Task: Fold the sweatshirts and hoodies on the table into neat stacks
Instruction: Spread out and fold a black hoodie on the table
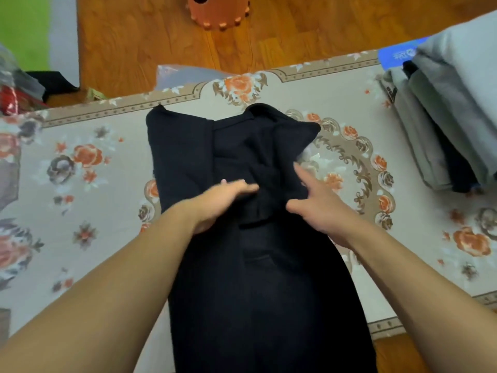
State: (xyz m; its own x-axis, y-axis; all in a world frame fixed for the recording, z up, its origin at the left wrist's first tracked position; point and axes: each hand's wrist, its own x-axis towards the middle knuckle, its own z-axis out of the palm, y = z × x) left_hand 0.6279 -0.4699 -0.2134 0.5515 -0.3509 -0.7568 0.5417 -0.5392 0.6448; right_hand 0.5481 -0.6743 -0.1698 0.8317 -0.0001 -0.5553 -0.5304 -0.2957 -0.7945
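With flat, unclasped left hand (pixel 223 196) and right hand (pixel 314 203) we smooth the black hoodie (pixel 242 265) mid-fold; next, probably fold its far half toward us.

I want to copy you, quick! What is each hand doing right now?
Left hand: open, fingers straight, resting flat on the black top.
Right hand: open, fingers spread, touching the black top, holding nothing.

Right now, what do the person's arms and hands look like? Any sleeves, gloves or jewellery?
Both forearms are bare as far as the picture shows, with no sleeves in view. The left hand and right hand wear no gloves, and no rings, watch or bracelets show.
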